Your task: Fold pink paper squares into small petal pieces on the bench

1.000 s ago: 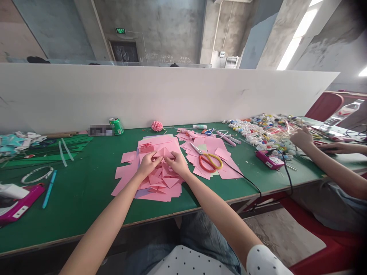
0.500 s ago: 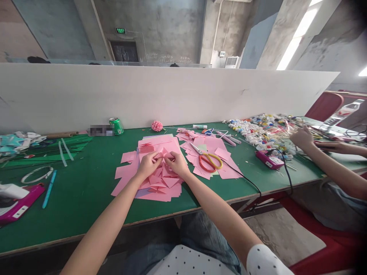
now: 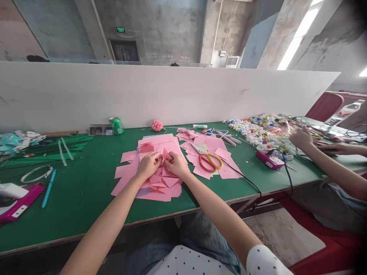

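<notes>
Between my two hands is a folded piece of pink paper [image 3: 163, 153], pinched from both sides, its lower part hidden by my fingers. My left hand [image 3: 149, 165] closes on its left side, my right hand [image 3: 175, 164] on its right. Beneath them lie pink paper sheets [image 3: 123, 172] in an uneven stack, with several folded pink pieces [image 3: 157, 183] on top close to my wrists. A small bundle of folded pink paper [image 3: 146, 147] sits just beyond my left hand. Scissors [image 3: 210, 162] with red and yellow handles rest on pink squares to the right.
At the back stand a pink paper ball [image 3: 157, 125] and a green can [image 3: 116, 126] before a white partition [image 3: 172, 95]. A glue stick [image 3: 200, 126] lies behind the scissors. Rightward are a purple power strip [image 3: 269, 159], colourful small pieces [image 3: 252, 131] and another person's hand [image 3: 302, 139].
My fingers have drawn slightly closer together around the folded pink paper, which now stands more upright between them. The other person's lower hand has shifted a little.
</notes>
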Available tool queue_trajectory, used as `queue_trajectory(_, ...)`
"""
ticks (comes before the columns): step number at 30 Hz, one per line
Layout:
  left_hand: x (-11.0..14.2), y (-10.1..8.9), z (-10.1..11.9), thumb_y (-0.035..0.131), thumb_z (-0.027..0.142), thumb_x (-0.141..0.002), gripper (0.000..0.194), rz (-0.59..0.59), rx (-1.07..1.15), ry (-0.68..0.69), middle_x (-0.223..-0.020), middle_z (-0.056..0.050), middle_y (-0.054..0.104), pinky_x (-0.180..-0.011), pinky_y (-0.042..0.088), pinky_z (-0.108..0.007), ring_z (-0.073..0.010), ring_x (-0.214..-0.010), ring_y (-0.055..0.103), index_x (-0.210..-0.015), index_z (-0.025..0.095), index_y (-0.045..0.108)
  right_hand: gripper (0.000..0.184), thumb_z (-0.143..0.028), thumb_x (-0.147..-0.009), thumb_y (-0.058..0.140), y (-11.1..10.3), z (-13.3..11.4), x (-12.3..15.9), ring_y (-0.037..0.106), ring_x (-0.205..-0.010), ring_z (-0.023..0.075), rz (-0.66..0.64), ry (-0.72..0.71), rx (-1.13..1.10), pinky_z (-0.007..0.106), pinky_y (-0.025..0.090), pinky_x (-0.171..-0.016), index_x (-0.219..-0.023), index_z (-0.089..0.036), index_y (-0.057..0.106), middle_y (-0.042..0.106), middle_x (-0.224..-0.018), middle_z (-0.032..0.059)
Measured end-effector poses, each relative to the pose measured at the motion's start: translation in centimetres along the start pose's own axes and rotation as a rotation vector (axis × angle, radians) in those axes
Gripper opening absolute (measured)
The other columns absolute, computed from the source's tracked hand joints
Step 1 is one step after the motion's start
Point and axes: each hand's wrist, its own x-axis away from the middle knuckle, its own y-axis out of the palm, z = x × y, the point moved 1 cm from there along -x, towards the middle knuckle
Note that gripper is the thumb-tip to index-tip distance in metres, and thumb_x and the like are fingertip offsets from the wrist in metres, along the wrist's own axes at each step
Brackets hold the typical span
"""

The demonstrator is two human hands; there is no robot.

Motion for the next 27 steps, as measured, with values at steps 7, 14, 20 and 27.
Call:
queue_trajectory(7, 0.3, -0.4, 0.8, 0.047, 0.018, -0.088, 0.020, -0.043, -0.140, 0.020, -0.098, -0.008, 0.066, -0.056, 0.036, -0.027, -0.0224, -0.080, 0.062, -0.095, 0.020, 0.066, 0.034, -0.047, -0.079, 0.054, -0.1, -0.4, 0.1, 0.042, -0.055, 0.0110, -0.026, -0.031, 0.009, 0.023, 0.028, -0.052, -0.067, -0.022, 0.036, 0.048, -0.063, -0.0036)
queue_trajectory(14, 0.3, -0.5, 1.0, 0.050, 0.016, -0.086, 0.021, -0.059, -0.204, 0.019, -0.101, -0.008, 0.067, -0.056, 0.037, -0.028, -0.0222, -0.083, 0.064, -0.098, 0.021, 0.066, 0.043, -0.060, -0.079, 0.055, 0.0, -0.4, 0.2, 0.043, -0.055, 0.0105, -0.026, -0.042, -0.008, 0.024, 0.028, -0.052, -0.069, -0.021, 0.038, 0.049, -0.065, -0.0041)
queue_trajectory(20, 0.2, -0.1, 1.2, 0.048, 0.020, -0.090, 0.017, -0.029, -0.217, 0.021, -0.096, -0.008, 0.067, -0.054, 0.034, -0.028, -0.0213, -0.077, 0.063, -0.091, 0.019, 0.065, 0.037, -0.051, -0.085, 0.049, 0.0, -0.4, 0.2, 0.040, -0.055, 0.0108, 0.006, -0.047, 0.031, 0.024, 0.026, -0.053, -0.067, -0.021, 0.034, 0.043, -0.061, -0.0047)
queue_trajectory(27, 0.0, -0.4, 0.8, 0.048, 0.029, -0.093, 0.021, 0.022, -0.171, 0.003, -0.088, -0.006, 0.066, -0.057, 0.036, -0.027, -0.0179, -0.066, 0.060, -0.092, 0.019, 0.067, 0.030, -0.039, -0.091, 0.040, 0.2, -0.1, -0.1, 0.042, -0.055, 0.0113, -0.019, -0.011, -0.005, 0.024, 0.026, -0.053, -0.067, -0.021, 0.037, 0.048, -0.062, -0.0038)
